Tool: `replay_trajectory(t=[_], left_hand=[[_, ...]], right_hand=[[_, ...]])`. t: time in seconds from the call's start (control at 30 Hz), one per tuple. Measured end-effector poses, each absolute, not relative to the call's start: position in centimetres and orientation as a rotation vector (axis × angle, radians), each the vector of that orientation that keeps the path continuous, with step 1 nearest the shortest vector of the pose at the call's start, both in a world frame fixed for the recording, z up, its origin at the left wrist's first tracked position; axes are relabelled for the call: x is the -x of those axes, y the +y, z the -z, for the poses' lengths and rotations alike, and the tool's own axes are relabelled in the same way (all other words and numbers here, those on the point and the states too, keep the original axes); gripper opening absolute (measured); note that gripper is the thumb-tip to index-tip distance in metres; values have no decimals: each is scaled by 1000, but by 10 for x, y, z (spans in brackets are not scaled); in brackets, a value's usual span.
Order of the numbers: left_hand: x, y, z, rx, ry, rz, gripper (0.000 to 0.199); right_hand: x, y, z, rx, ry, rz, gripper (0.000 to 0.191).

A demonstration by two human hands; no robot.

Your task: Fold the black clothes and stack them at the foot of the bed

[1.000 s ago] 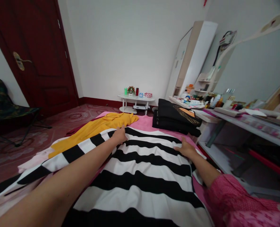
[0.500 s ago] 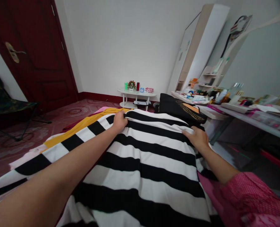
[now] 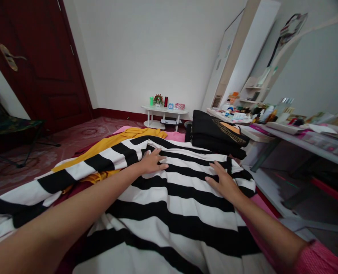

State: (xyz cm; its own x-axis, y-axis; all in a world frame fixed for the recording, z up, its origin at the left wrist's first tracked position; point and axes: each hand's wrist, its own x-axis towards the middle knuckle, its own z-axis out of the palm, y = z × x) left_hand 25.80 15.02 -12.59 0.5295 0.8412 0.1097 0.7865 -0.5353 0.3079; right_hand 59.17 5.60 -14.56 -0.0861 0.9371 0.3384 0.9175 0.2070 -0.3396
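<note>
A black-and-white striped knit top (image 3: 197, 205) lies spread out before me, one long sleeve (image 3: 80, 169) stretching to the left. My left hand (image 3: 151, 161) rests on its upper left part, fingers spread over the stripes. On the upper right part lies my right hand (image 3: 221, 180), also with fingers apart. Neither hand grips the cloth. Partly under the striped top, a mustard-yellow garment (image 3: 106, 146) shows along the left, with pink cloth (image 3: 176, 136) behind it. Folded black clothes (image 3: 208, 131) are stacked just past the top's far right edge.
At right stands a dressing table (image 3: 308, 139) crowded with bottles, under a large mirror (image 3: 314, 80). A low white table (image 3: 169, 111) with small items is by the back wall. A camouflage folding chair (image 3: 17, 125) and a dark red door (image 3: 40, 64) are at left.
Both hands have let go of the striped top's far edge and moved nearer to me, fingers now spread on the cloth. The far edge has dropped, uncovering more yellow and pink cloth.
</note>
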Motion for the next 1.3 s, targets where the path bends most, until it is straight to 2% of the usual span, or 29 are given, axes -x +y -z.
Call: replay_trajectory(t=[0.17, 0.4, 0.5, 0.6, 0.67, 0.83, 0.97, 1.1, 1.23, 1.3], left_hand=[[-229, 85, 132, -2674, 1037, -160, 62], [-183, 33, 142, -2738, 1246, -230, 55], [-180, 14, 132, -2681, 1246, -313, 48], [-176, -10, 115, -2571, 1072, -452, 25], [-172, -27, 105, -2479, 930, -481, 23], [-161, -53, 100, -2456, 852, -427, 30], [-158, -56, 102, -2434, 898, -395, 10], [-147, -53, 89, -2299, 917, -329, 12], [-117, -38, 71, -2543, 1261, -617, 12], [-94, -23, 64, -2658, 1629, -815, 28]], right_hand=[[-579, 0, 150, 1640, -2388, -110, 53], [-556, 6, 101, 2464, -2252, 237, 30], [-518, 7, 95, 2130, -2350, 212, 29], [-486, 2, 119, 1629, -2425, 183, 28], [-475, -1, 141, 1502, -2397, 214, 30], [-473, -2, 154, 1477, -2380, 224, 30], [-459, -4, 124, 1689, -2504, 270, 29], [-432, -10, 112, 1745, -2549, 210, 18], [-420, -11, 136, 1510, -2328, 195, 15], [-420, -9, 148, 1448, -2271, 147, 15]])
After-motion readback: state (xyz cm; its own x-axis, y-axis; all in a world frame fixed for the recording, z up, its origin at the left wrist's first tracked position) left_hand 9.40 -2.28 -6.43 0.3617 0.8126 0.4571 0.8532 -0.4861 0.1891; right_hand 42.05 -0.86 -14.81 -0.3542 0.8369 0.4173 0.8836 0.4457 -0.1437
